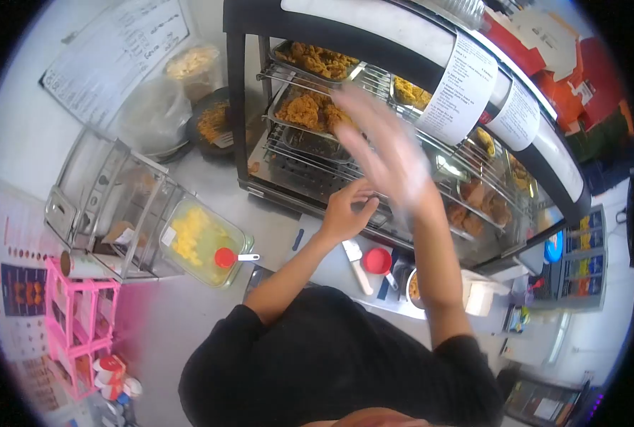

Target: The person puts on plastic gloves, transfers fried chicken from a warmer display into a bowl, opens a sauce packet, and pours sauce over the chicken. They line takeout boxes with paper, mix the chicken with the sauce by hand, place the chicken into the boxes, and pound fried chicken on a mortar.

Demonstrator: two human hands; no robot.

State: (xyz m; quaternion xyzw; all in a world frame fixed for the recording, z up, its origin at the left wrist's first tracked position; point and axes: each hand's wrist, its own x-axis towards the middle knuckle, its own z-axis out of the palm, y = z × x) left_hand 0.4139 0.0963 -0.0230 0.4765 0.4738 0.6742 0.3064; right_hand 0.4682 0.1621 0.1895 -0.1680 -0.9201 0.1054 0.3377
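From here I see the fried chicken (301, 112) on the cabinet's (237, 107) middle level, left of the nearer right hand (389, 151) — fingers extended, blurred, seemingly empty, contact unclear — while the left hand (347, 213) is loosely curled, nothing visible in it.
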